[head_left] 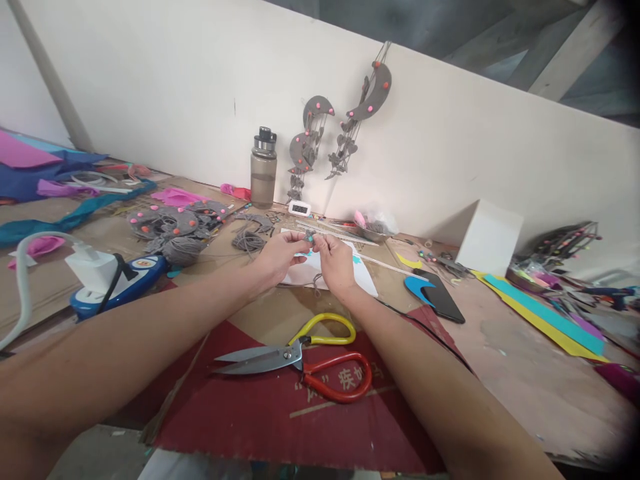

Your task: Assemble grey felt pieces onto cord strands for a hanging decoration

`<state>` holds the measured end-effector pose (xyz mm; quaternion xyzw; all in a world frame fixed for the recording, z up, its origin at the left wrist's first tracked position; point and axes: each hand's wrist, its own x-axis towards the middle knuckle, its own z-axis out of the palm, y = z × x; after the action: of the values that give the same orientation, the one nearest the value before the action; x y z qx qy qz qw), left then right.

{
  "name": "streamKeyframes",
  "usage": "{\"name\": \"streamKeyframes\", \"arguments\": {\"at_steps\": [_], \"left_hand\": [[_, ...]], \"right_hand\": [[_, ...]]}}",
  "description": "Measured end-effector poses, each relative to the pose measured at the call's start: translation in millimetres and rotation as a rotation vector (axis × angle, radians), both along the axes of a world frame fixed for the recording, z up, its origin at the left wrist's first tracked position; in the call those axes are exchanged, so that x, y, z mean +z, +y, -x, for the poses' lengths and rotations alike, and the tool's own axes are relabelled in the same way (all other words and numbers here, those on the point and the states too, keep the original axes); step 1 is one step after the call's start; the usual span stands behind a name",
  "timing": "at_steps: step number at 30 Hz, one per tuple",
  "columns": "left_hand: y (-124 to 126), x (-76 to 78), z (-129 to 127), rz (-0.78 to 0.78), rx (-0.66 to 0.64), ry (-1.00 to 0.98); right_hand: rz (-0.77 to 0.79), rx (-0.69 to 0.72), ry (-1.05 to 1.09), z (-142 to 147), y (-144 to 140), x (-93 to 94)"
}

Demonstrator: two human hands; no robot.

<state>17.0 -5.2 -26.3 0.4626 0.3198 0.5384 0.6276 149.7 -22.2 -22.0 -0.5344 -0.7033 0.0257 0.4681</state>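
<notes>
Craft workshop, scissors [295, 363], felt scraps [173, 223]

Both hands, left hand [278, 257] and right hand [336, 261], pinch a small teal piece [311, 236] between their fingers [303, 244]. Scissors [300, 360] lie on the tabletop [525, 373] nearer the person.

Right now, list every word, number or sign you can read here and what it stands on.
"疾" and a second character, partly hidden by the scissors: red mat.
Small white clock display: too small to read.
Blue power strip logo: blurred, unreadable.
</notes>
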Motion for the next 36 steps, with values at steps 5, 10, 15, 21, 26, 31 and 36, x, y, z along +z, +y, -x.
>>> {"name": "streamKeyframes", "arguments": {"at_steps": [5,10,15,21,26,31,36], "left_hand": [[-1,-0.7,-1,-0.011,0.045,0.038],[-2,-1.7,-1,-0.042,0.049,0.024],[2,-5.8,-2,-0.095,0.04,0.015],[5,-9.0,-2,-0.139,0.048,0.033],[9,-13.3,-2,-0.169,0.089,0.008],[11,-14.2,-4,-0.161,0.132,-0.019],[11,-12.1,-4,-0.123,0.137,-0.082]], "right_hand": [[0.003,0.007,0.021,-1,1,-1.3],[0.011,0.016,0.045,-1,1,-1.8],[0.017,0.02,0.046,0,2,-2.3],[0.008,0.015,0.009,0,2,-1.8],[0.011,0.028,-0.005,2,1,-1.0],[0.021,0.06,0.03,4,-2,1.7],[0.026,0.032,0.014,4,-3,2.4]]}}
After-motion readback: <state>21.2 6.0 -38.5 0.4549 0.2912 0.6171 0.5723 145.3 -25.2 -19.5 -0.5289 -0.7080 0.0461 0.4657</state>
